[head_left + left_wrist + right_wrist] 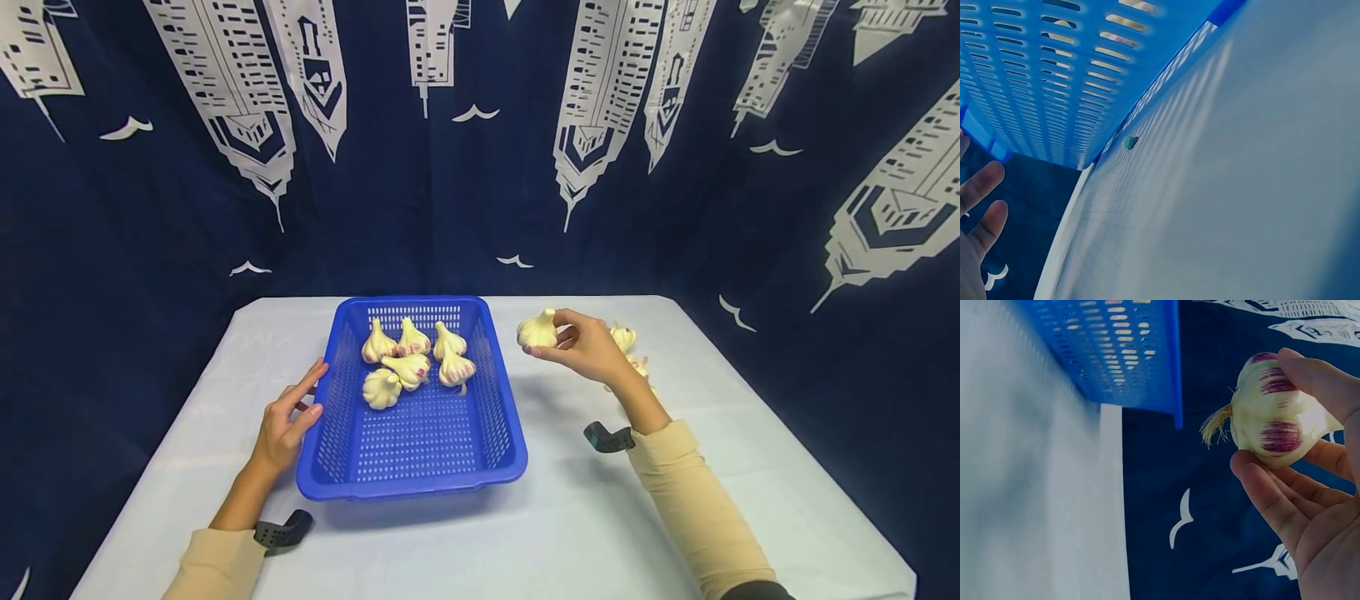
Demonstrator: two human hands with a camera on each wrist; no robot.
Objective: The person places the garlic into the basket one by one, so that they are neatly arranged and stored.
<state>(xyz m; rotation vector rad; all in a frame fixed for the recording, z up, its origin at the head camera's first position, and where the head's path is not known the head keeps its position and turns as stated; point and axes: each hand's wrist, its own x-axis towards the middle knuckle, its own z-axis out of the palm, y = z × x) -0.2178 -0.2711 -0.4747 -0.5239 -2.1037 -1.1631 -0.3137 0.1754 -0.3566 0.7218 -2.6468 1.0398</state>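
Note:
My right hand [588, 346] pinches a garlic bulb [537, 331] between thumb and fingers, held up to the right of the blue basket [412, 490]. In the right wrist view this garlic bulb [1275, 412] shows purple streaks and a tuft of dry roots. My left hand [283, 425] is at the basket's left rim, its fingers extended along it and the thumb apart. Inside the basket, several garlic bulbs [406, 370] sit together toward the far half. The left wrist view shows the basket's slotted side wall [1054, 81] beside the left fingers.
Behind my right hand, more garlic bulbs [623, 337] lie on the white table [525, 550], partly hidden by the wrist. A navy cloth [420, 208] printed with white buildings hangs behind the table. A small greenish fleck [1129, 142] shows near the basket's base.

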